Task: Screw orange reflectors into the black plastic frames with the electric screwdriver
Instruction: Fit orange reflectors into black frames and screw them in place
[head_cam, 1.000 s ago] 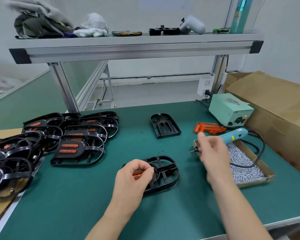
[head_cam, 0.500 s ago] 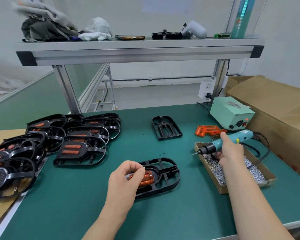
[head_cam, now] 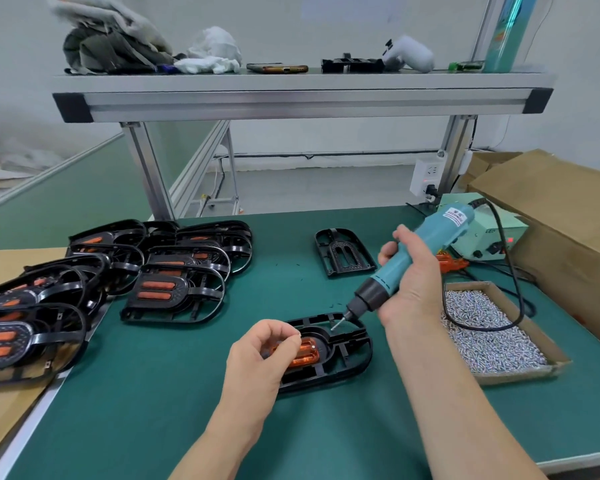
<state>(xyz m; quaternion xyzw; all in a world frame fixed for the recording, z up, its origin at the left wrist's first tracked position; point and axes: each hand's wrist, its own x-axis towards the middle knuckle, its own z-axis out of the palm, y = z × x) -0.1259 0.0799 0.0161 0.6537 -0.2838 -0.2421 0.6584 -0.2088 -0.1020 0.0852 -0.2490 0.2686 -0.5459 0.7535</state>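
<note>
A black plastic frame (head_cam: 347, 362) lies flat on the green mat in front of me, with an orange reflector (head_cam: 303, 353) seated in its left half. My left hand (head_cam: 264, 355) hovers over the reflector's left end and pinches a small screw between thumb and forefinger. My right hand (head_cam: 413, 282) grips the teal electric screwdriver (head_cam: 426, 251), tilted down to the left. Its bit tip sits just above the frame's far edge, right of the reflector.
A cardboard tray of silver screws (head_cam: 492, 330) lies at the right, with the screwdriver's cable looping over it. Finished frames (head_cam: 174, 289) are stacked at left. A spare black frame (head_cam: 343, 252), loose orange reflectors (head_cam: 452, 263) and a green power box (head_cam: 496, 237) sit behind.
My right hand has lifted the screwdriver off the screw tray and swung its tip down to the frame. My left hand has risen slightly off the reflector.
</note>
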